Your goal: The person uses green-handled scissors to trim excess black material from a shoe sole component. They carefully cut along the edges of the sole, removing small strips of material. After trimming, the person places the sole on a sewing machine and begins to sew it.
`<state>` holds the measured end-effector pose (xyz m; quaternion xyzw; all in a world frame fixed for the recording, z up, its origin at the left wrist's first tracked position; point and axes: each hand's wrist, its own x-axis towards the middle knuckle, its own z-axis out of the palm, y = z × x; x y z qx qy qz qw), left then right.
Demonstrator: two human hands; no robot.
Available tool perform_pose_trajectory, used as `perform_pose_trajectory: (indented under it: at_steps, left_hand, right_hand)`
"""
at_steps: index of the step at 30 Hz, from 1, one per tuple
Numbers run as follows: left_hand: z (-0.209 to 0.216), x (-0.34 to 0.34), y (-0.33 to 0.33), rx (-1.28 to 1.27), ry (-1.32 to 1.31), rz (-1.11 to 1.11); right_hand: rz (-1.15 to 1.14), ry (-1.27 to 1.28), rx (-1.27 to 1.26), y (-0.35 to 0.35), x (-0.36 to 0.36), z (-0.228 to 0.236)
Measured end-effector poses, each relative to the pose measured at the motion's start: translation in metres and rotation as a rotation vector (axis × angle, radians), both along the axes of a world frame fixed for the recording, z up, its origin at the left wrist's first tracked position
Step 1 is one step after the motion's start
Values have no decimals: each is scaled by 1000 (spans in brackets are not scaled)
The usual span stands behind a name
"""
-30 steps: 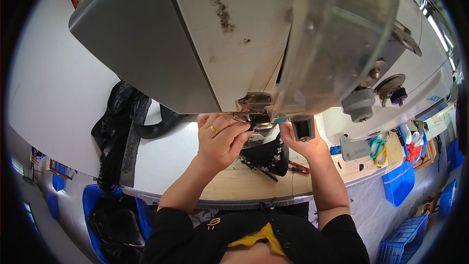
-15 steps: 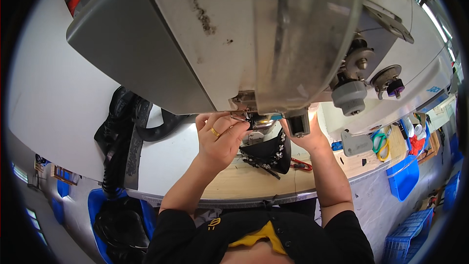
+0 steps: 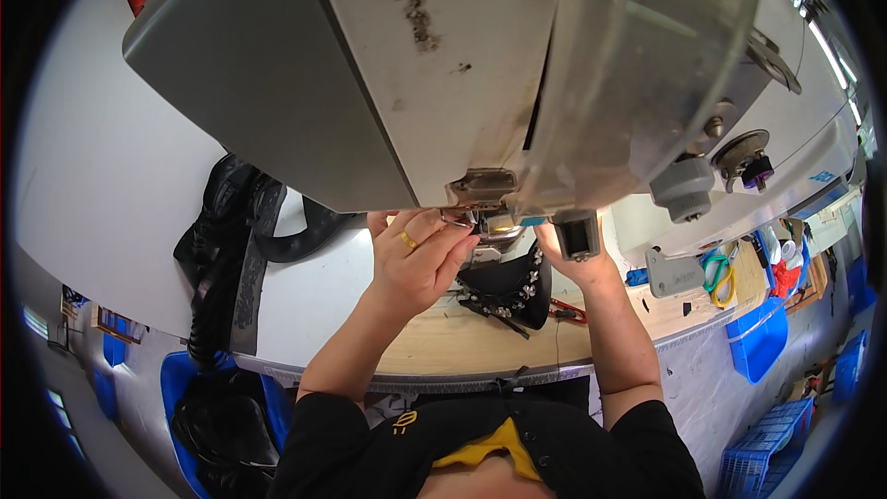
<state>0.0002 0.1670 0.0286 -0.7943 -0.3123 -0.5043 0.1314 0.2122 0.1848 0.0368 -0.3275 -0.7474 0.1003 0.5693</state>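
Beneath the head of a sewing machine (image 3: pixel 443 65), my left hand (image 3: pixel 413 254), with a gold ring, has its thumb and fingers pinched together beside the needle area. What lies between those fingertips is too small and dark to make out. A black shoe-upper-like piece (image 3: pixel 514 288) trimmed with clear rhinestones rests at the machine, between my two hands. My right hand (image 3: pixel 575 261) reaches in on the other side of it. The machine's lower parts cover most of its fingers, so their grip is hidden.
Red-handled snips (image 3: pixel 568 311) lie right of the black piece. Black strips and pieces (image 3: pixel 226 222) are heaped left on the white table. A blue bin (image 3: pixel 176 388) holds black items below. Green and yellow scissors (image 3: pixel 723 282) and a blue tray (image 3: pixel 759 342) are right.
The machine head appears slightly further right and larger, as the view has shifted. Both hands stay at almost the same place by the needle area; the left fingers have shifted slightly.
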Motion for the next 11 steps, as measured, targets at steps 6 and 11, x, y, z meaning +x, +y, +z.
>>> perform_pose_trajectory:
  at_steps: [6,11]
  left_hand:
    - [8,-11,6,-278,-190,-244]
    - [19,-34,53,-555,-196,-177]
  right_hand:
    - [13,9,-39,-1,0,1]
    - [11,-19,-60,6,3,-5]
